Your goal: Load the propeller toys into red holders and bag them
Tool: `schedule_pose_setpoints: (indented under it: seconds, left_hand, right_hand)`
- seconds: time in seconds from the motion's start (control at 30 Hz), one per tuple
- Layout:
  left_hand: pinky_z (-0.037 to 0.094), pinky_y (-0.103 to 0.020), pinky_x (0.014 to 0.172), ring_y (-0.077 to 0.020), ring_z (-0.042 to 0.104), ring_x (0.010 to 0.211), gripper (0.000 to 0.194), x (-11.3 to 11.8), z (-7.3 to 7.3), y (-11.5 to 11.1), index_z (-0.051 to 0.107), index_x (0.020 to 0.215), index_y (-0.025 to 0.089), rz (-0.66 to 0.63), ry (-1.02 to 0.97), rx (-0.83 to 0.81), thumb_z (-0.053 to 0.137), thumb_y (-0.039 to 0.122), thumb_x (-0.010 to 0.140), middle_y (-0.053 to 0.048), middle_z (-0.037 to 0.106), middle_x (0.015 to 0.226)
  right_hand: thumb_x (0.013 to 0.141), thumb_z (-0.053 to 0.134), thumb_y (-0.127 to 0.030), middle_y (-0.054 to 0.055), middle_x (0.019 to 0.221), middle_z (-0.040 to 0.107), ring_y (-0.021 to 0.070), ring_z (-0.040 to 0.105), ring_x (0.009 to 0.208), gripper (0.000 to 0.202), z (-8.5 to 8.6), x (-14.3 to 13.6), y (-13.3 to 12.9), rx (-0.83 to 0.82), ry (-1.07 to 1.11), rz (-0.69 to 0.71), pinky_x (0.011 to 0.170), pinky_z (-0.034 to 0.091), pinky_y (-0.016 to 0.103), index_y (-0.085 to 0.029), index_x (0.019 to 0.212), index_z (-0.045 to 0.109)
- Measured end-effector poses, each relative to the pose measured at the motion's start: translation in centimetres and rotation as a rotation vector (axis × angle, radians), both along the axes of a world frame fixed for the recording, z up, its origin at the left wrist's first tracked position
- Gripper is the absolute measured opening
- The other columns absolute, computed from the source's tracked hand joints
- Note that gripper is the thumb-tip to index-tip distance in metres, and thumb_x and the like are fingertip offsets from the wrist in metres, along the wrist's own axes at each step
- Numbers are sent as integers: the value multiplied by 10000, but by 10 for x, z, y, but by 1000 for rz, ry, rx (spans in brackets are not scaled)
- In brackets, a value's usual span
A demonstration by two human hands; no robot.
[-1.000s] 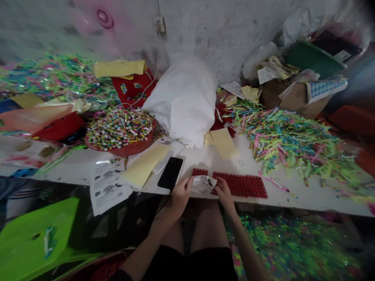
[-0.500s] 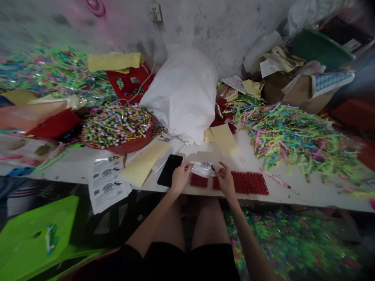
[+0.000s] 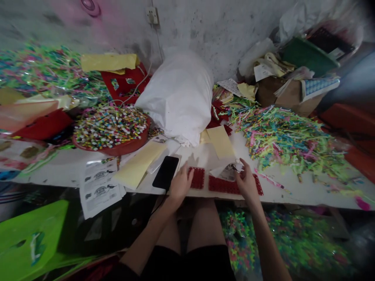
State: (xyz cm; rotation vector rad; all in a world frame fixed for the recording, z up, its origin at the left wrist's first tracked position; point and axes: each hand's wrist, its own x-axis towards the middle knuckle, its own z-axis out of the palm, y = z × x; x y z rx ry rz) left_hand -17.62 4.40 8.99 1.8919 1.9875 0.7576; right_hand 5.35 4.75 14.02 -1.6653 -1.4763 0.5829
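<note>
My right hand (image 3: 246, 181) pinches the right end of a thin printed plastic piece (image 3: 228, 171), whitish with black lettering; whether it is a bag or a single sheet I cannot tell. It hangs over a row of red perforated plastic pieces (image 3: 219, 186) near the table's front edge. My left hand (image 3: 180, 183) is beside a separate small red perforated piece (image 3: 197, 178), thumb and fingers apart at its left edge. I cannot tell whether they touch it. A black phone (image 3: 165, 173) lies just left of that hand.
Printed sheets (image 3: 99, 187) overhang the front edge, beside yellow paper (image 3: 140, 162). A red basin (image 3: 117, 148) of small colourful pieces stands left. A white sack (image 3: 181, 97) fills the back. Colourful strips (image 3: 287, 136) are heaped right. A green stool (image 3: 32, 234) is below left.
My left hand has let go of the printed plastic piece and lowered to the small red piece. My right hand has carried the printed piece rightward. The view has shifted slightly.
</note>
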Motion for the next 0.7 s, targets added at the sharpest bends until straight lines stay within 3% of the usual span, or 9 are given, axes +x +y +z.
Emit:
schedule_pose_setpoints:
  seconds: [0.13, 0.2, 0.3, 0.43, 0.53, 0.63, 0.7]
  left_hand:
    - [335, -476, 1009, -302, 451, 1203, 319, 23, -44, -21, 577, 1149, 168, -223, 111, 67, 468, 307, 883, -140, 535, 1273]
    - [299, -527, 1022, -325, 410, 1225, 281, 26, -56, -24, 596, 1086, 132, -322, 81, 72, 474, 271, 875, -174, 512, 1263]
    - [340, -467, 1015, -268, 468, 1153, 196, 14, -61, -14, 616, 957, 132, -489, -7, 64, 479, 236, 863, -146, 562, 1146]
    - [430, -331, 930, -175, 565, 955, 130, -17, -55, 9, 621, 798, 180, -632, -86, 35, 508, 235, 833, -47, 636, 924]
    - [459, -281, 863, -153, 595, 851, 218, -32, -50, 12, 622, 765, 181, -600, -160, 13, 458, 285, 864, -29, 652, 816]
    - [467, -265, 835, -144, 603, 889, 309, -34, -43, -3, 596, 971, 177, -456, -234, 19, 324, 315, 922, -44, 662, 933]
    - [472, -260, 807, -147, 605, 895, 292, -30, -36, -19, 561, 1035, 185, -337, -302, -6, 383, 372, 899, -39, 653, 987]
  right_hand:
    - [701, 567, -516, 61, 856, 614, 198, 579, 715, 688, -7, 7, -1, -106, -44, -75, 661, 464, 318, -145, 1270, 463]
    - [659, 609, -545, 74, 920, 623, 221, 594, 793, 729, -14, 2, -4, -145, -74, -115, 701, 465, 330, -168, 1267, 471]
    - [643, 641, -539, 104, 1066, 620, 252, 590, 947, 744, -22, -11, -11, -149, -94, -97, 798, 454, 354, -189, 1275, 462]
    - [667, 635, -513, 123, 1179, 593, 276, 566, 1051, 716, -28, -33, -19, -156, -90, -54, 863, 433, 374, -191, 1279, 452]
    - [685, 625, -503, 135, 1222, 570, 289, 557, 1077, 719, -36, -49, -20, -175, -96, -55, 866, 433, 380, -173, 1294, 431]
    - [705, 613, -489, 140, 1260, 543, 289, 531, 1122, 698, -45, -63, -20, -153, -102, -43, 886, 423, 373, -158, 1291, 429]
    - [720, 602, -482, 140, 1249, 549, 280, 536, 1116, 661, -49, -72, -21, -131, -99, -32, 875, 429, 361, -160, 1276, 444]
